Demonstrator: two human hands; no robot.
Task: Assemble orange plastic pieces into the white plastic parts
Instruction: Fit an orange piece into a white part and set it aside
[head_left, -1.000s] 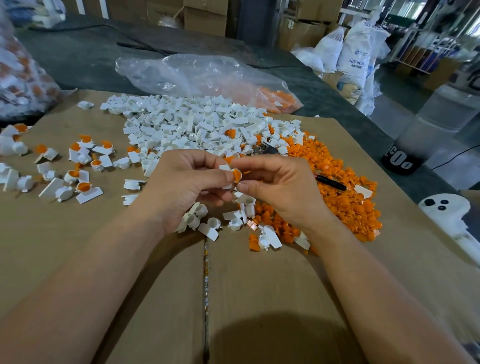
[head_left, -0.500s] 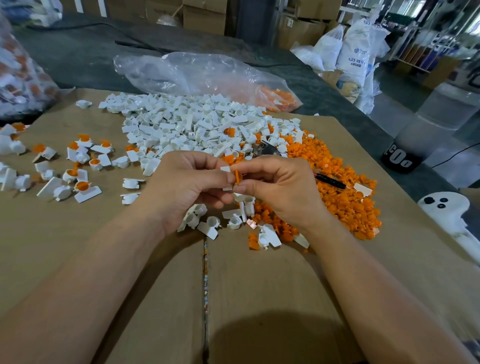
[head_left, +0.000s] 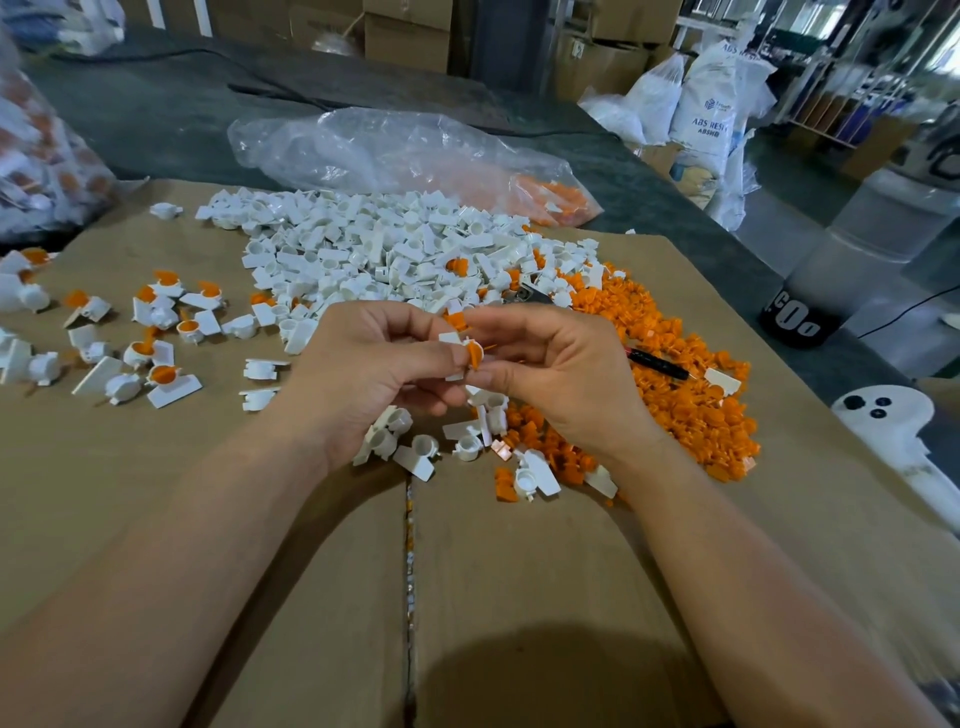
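Only the head view to go on here. Compared with a second ago, the orange piece (head_left: 474, 356) has gone from showing its round face, to edge-on, to now sitting tight against the white part (head_left: 450, 338). So the person looks to be mid-press on this one; whether it's fully clicked in is too small to tell.

The hands have barely shifted. The left hand (head_left: 363, 374) has its fingers curled in, thumb and fingertips pinching the white part. The right hand (head_left: 561, 379) comes in from 3 o'clock, thumb and forefinger nipping the orange piece and pushing it toward the left. Both wrists hover just above the cardboard (head_left: 519, 571), fingertips meeting in the middle.

Around the hands: the white pile (head_left: 374, 249) is at 12 o'clock, the orange pile (head_left: 675, 374) at 3 o'clock with a pen (head_left: 657, 364) lying on it, and the finished pieces (head_left: 156, 364) are scattered out at 9 o'clock. Plenty of loose parts left, so early days probably.
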